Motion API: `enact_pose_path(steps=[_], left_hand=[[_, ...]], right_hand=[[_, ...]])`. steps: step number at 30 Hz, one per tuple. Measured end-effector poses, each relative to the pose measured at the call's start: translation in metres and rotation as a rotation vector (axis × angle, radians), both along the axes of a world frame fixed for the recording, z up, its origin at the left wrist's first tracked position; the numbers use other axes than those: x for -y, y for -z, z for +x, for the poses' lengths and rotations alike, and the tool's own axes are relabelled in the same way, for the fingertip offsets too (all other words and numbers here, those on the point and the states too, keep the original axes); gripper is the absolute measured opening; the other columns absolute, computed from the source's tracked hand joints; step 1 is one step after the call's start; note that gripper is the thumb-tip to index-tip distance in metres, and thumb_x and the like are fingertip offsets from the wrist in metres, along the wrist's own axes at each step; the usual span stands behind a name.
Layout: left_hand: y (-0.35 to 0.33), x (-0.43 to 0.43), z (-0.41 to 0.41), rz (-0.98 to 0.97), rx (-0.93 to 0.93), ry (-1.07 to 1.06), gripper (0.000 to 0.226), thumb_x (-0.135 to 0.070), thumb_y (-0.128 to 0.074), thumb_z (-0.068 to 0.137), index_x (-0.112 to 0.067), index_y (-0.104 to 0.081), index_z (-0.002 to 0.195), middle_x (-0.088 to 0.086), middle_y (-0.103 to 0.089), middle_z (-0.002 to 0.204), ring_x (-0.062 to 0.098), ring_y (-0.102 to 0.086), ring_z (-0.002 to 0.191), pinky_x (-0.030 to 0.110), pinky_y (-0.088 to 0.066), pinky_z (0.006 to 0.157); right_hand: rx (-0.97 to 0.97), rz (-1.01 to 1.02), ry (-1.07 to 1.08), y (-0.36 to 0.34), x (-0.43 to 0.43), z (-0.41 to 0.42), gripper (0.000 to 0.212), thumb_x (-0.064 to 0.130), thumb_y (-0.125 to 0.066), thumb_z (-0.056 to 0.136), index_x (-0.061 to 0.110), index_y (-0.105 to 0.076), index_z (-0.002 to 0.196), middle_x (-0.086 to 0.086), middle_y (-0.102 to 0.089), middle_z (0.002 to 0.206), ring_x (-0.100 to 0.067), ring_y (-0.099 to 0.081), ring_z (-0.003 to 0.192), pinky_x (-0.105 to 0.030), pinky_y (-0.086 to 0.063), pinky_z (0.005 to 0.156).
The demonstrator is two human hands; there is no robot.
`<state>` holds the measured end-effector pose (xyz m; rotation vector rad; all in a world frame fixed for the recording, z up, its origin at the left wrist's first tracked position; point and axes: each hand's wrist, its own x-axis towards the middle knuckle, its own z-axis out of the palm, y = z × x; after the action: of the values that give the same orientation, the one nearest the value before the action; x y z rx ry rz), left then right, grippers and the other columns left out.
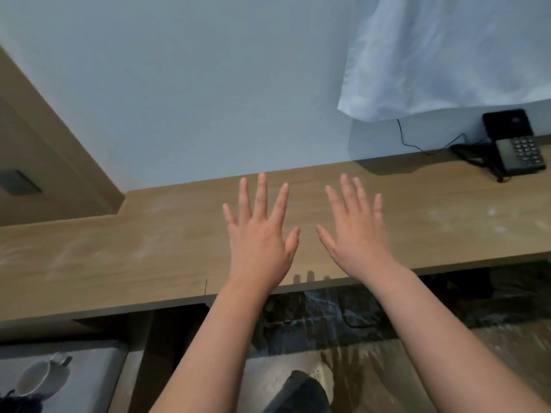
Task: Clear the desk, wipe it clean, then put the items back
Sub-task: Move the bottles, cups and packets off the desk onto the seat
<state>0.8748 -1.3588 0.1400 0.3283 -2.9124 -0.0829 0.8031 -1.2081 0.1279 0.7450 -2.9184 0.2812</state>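
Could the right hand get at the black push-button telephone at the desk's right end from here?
Probably yes: the right hand is open and holds nothing, and only bare wooden desk lies between it and the black push-button telephone.

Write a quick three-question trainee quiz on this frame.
1. True or false: the left hand and the right hand each grip a sponge.
2. Which item sits on the long light-brown wooden desk? A) black push-button telephone B) red kettle C) open laptop
3. Fill in: the white ceramic mug rests on a grey surface at the lower ____ of the view.

Key: 1 false, the fingers are spread and hold nothing. 2 A. 3 left.
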Motion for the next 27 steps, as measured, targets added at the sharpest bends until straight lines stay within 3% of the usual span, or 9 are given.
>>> enact_pose_path(steps=[6, 11, 15, 20, 27], left_hand=[[0.012, -0.033, -0.072, 0.009, 0.026, 0.063, 0.071, -0.053, -0.030, 0.099, -0.035, 0.013, 0.153, 0.001, 0.026, 0.160, 0.028, 0.031, 0.144, 0.057, 0.009, 0.115], [0.016, -0.063, -0.142, 0.038, -0.016, 0.174, 0.069, -0.050, -0.033, 0.097, -0.034, 0.000, 0.155, 0.001, 0.016, 0.163, 0.026, 0.023, 0.148, 0.057, 0.006, 0.116], [0.023, -0.103, -0.199, 0.031, 0.040, 0.198, 0.069, -0.049, -0.032, 0.100, -0.034, 0.006, 0.154, 0.002, 0.021, 0.162, 0.027, 0.027, 0.146, 0.058, 0.006, 0.116], [0.029, -0.170, -0.255, 0.070, 0.035, 0.269, 0.069, -0.047, -0.038, 0.099, -0.031, -0.002, 0.156, 0.004, 0.013, 0.164, 0.030, 0.021, 0.148, 0.061, 0.001, 0.116], [0.033, -0.270, -0.303, 0.003, 0.116, 0.296, 0.070, -0.051, -0.031, 0.101, -0.033, 0.009, 0.155, 0.003, 0.023, 0.161, 0.030, 0.027, 0.146, 0.059, 0.005, 0.116]], right_hand=[[0.015, 0.045, 0.033, 0.008, -0.039, -0.067, 0.073, 0.053, -0.030, 0.098, 0.021, 0.008, 0.153, -0.006, 0.021, 0.158, -0.025, 0.022, 0.145, -0.049, 0.011, 0.114], [0.040, 0.074, 0.047, 0.008, -0.069, -0.132, 0.073, 0.049, -0.034, 0.098, 0.020, 0.004, 0.153, -0.007, 0.016, 0.160, -0.025, 0.017, 0.146, -0.048, 0.010, 0.114], [0.034, 0.090, 0.070, 0.005, -0.115, -0.179, 0.074, 0.047, -0.034, 0.099, 0.020, 0.009, 0.153, -0.007, 0.015, 0.160, -0.024, 0.016, 0.147, -0.047, 0.010, 0.114], [0.052, 0.143, 0.141, 0.011, -0.178, -0.222, 0.073, 0.047, -0.033, 0.099, 0.020, 0.008, 0.153, -0.008, 0.016, 0.160, -0.025, 0.017, 0.147, -0.051, 0.004, 0.117], [0.070, 0.150, 0.166, 0.024, -0.275, -0.262, 0.075, 0.046, -0.036, 0.099, 0.019, 0.010, 0.152, -0.009, 0.020, 0.158, -0.026, 0.020, 0.145, -0.049, 0.010, 0.115]])
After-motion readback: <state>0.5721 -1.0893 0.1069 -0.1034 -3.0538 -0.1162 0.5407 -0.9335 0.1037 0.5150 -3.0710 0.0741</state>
